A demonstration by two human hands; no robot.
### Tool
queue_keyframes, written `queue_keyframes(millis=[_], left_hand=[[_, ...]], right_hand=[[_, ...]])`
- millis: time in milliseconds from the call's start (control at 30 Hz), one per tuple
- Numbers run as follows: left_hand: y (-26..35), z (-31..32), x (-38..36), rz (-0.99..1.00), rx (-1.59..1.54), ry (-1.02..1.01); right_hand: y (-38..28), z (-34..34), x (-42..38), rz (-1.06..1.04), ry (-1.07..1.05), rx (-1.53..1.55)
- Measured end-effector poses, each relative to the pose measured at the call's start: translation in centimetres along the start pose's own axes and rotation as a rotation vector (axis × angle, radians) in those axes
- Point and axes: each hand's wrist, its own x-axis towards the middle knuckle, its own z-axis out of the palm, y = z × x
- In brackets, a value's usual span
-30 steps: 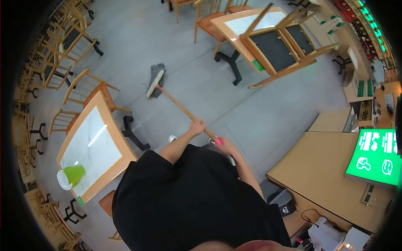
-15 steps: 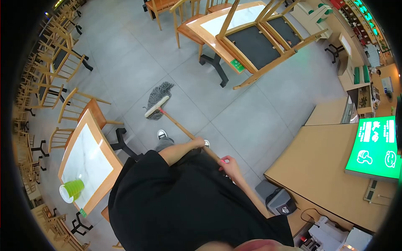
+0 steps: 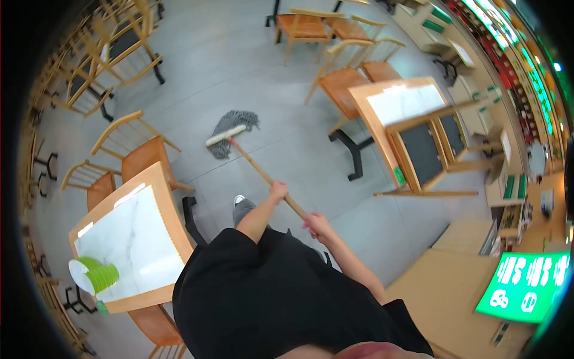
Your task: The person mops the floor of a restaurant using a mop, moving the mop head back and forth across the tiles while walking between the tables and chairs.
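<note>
A mop (image 3: 257,169) with a wooden handle slants from my body out to the grey tiled floor. Its grey string head (image 3: 230,133) lies spread on the tiles beneath a white clamp bar. Lower down the shaft, nearer the mop head, my left hand (image 3: 278,191) is wrapped around the wood. Closer to my body, my right hand (image 3: 317,226) grips the upper part of the same handle. One sneaker (image 3: 239,199) shows just beyond my left forearm.
To the left stands a table (image 3: 128,239) with stacked green cups (image 3: 95,275), chairs (image 3: 149,157) behind it. At right, upturned chairs (image 3: 421,152) rest on another table (image 3: 406,102). A counter (image 3: 442,287) with a lit green sign (image 3: 523,287) is at lower right.
The view has shifted forward and turned, so the right-hand table now sits farther right. The mop head still lies ahead of me, and both hands keep their hold on the handle.
</note>
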Motion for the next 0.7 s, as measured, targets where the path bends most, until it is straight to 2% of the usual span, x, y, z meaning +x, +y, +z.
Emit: queue_keyframes(millis=[33, 100, 167, 233, 300, 367, 400, 467, 500, 533, 567, 600, 633, 700], left_hand=[[4.2, -5.1, 0.4, -0.068, -0.159, -0.029], [8.4, -14.6, 2.6, -0.13, -0.263, -0.034], [8.4, -22.5, 6.8, -0.104, -0.139, -0.007], [10.1, -27.7, 6.7, -0.12, -0.077, 0.026], [8.3, -29.6, 7.7, -0.063, -0.064, 0.065], [7.4, -28.1, 6.3, -0.064, -0.039, 0.12], [7.5, -26.3, 5.6, -0.053, -0.033, 0.146], [3.9, -21.4, 5.6, -0.034, 0.001, 0.106], [1.0, -18.0, 6.2, -0.005, 0.043, 0.102], [-0.9, -14.6, 6.1, 0.025, 0.085, 0.105], [1.1, -10.7, 2.4, 0.069, 0.191, 0.189], [1.4, -6.7, 0.1, -0.01, 0.173, 0.108], [2.0, -2.8, -2.7, 0.029, 0.207, -0.001], [1.6, 5.8, -8.0, -0.071, 0.257, -0.141]], right_hand=[[-2.8, 4.0, 1.9, -0.01, -0.039, -0.021], [-7.2, 11.6, 5.8, -0.002, -0.166, -0.054], [-10.1, 18.7, 8.0, -0.001, -0.257, -0.076], [-10.6, 24.0, 9.5, -0.064, -0.275, -0.229], [-10.6, 25.6, 10.1, -0.08, -0.226, -0.301], [-9.6, 25.5, 9.8, -0.066, -0.233, -0.305], [-8.7, 23.5, 9.5, -0.036, -0.259, -0.281], [-6.1, 18.0, 8.4, -0.012, -0.286, -0.256], [-3.8, 14.8, 7.9, -0.013, -0.295, -0.253], [1.2, 11.5, 9.3, -0.118, -0.182, -0.327], [-0.9, 7.0, 4.5, 0.054, -0.304, -0.112], [0.8, 2.9, 2.5, 0.063, -0.252, -0.074], [0.1, -0.8, -1.1, 0.11, -0.19, -0.107], [3.6, -9.0, -5.6, 0.087, -0.136, -0.134]])
